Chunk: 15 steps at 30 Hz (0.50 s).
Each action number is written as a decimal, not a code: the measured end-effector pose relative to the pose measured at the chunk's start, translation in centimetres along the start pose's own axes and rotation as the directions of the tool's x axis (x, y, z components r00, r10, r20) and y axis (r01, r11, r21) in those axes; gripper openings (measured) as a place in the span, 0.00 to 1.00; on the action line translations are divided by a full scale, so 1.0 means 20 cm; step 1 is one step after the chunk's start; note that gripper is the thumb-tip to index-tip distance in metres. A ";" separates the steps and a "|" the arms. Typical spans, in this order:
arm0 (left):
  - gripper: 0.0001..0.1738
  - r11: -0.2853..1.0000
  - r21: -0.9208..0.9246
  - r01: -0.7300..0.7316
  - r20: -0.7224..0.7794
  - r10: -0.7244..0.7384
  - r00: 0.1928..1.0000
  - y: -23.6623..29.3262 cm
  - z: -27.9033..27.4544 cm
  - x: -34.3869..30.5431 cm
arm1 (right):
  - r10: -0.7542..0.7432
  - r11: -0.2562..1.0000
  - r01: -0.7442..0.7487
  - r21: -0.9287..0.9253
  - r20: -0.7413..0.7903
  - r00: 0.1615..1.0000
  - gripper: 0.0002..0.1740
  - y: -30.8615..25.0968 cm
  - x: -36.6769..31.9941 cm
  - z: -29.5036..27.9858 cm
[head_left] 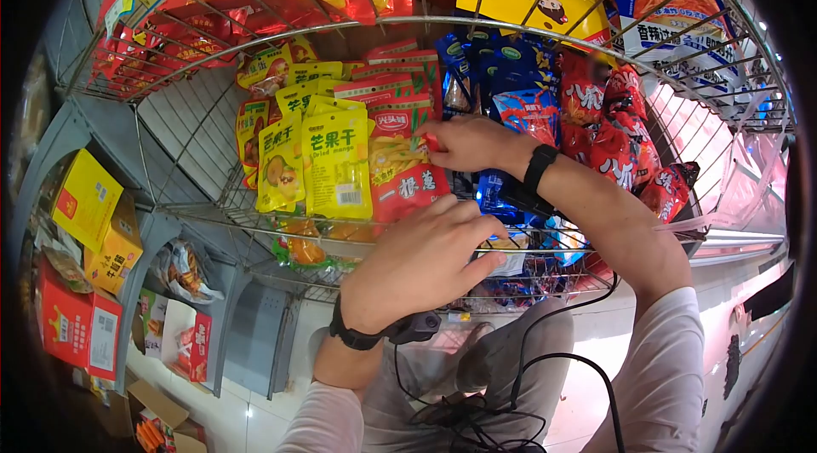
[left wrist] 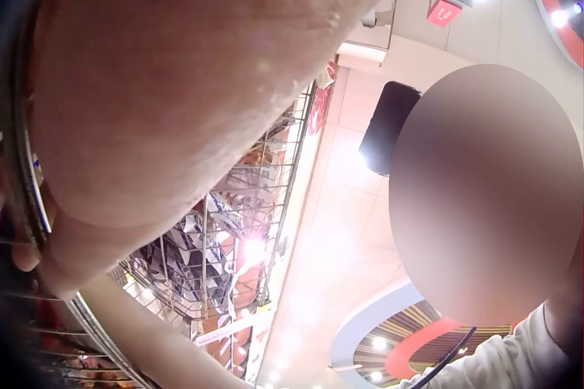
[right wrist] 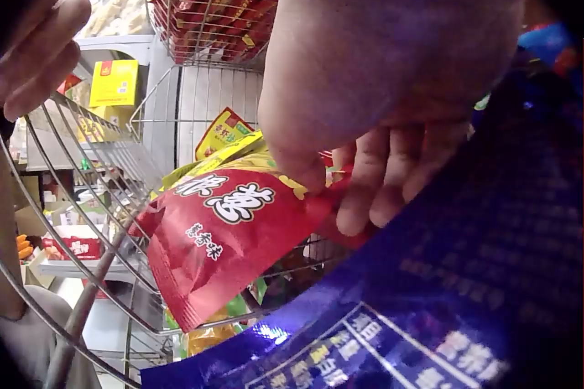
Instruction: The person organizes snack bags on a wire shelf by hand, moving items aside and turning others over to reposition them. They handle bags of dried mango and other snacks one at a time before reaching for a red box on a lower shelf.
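My right hand [head_left: 481,146] pinches the right edge of a red snack bag [head_left: 407,176] with white lettering and a picture of yellow snack sticks. In the right wrist view, its thumb and fingers close on that edge, and the bag [right wrist: 224,234] tilts over the wire. Yellow dried mango bags [head_left: 334,159] stand directly left of it. My left hand [head_left: 421,257] lies over the front wire rail with relaxed fingers, just below the red bag's bottom edge, and holds nothing. More red bags [head_left: 396,70] stand in a row behind the front one.
Blue packets [head_left: 511,61] and red packets [head_left: 617,142] fill the wire basket's right side. An upper wire rack [head_left: 340,27] with large bags crosses above. Lower left, grey shelves hold boxes [head_left: 81,317]. Black cables [head_left: 477,410] hang before my legs.
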<state>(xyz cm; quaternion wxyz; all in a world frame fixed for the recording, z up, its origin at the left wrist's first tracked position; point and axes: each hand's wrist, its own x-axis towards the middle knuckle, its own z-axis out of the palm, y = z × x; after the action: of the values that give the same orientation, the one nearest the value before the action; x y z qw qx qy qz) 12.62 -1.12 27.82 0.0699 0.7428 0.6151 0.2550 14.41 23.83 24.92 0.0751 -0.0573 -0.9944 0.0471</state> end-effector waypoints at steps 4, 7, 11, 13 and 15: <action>0.19 1.000 0.018 -0.008 -0.009 0.009 1.000 0.00 0.01 0.00 | 0.005 1.000 -0.005 0.021 0.011 1.000 0.30 0.00 0.01 0.00; 0.19 1.000 0.018 -0.015 -0.022 0.016 1.000 0.00 0.01 0.00 | 0.006 1.000 -0.007 0.017 0.013 1.000 0.29 0.00 0.00 0.00; 0.19 1.000 0.017 0.015 -0.021 -0.015 1.000 0.01 0.02 0.01 | -0.005 1.000 0.005 0.001 0.032 0.999 0.30 0.00 0.00 -0.04; 0.19 1.000 0.004 0.026 -0.033 -0.026 0.999 -0.01 0.03 0.01 | -0.055 0.998 0.057 -0.028 0.053 0.997 0.30 -0.02 0.00 -0.11; 0.18 1.000 0.005 -0.023 -0.058 0.023 0.998 -0.04 0.05 0.00 | -0.029 0.998 0.029 -0.063 0.002 1.000 0.29 -0.03 0.01 -0.15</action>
<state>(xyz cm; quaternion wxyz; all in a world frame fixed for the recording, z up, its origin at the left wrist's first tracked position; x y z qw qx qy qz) 12.44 -0.67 26.74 0.0475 0.7422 0.6090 0.2757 14.51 23.55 27.90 0.0732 -0.0453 -0.9962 0.0147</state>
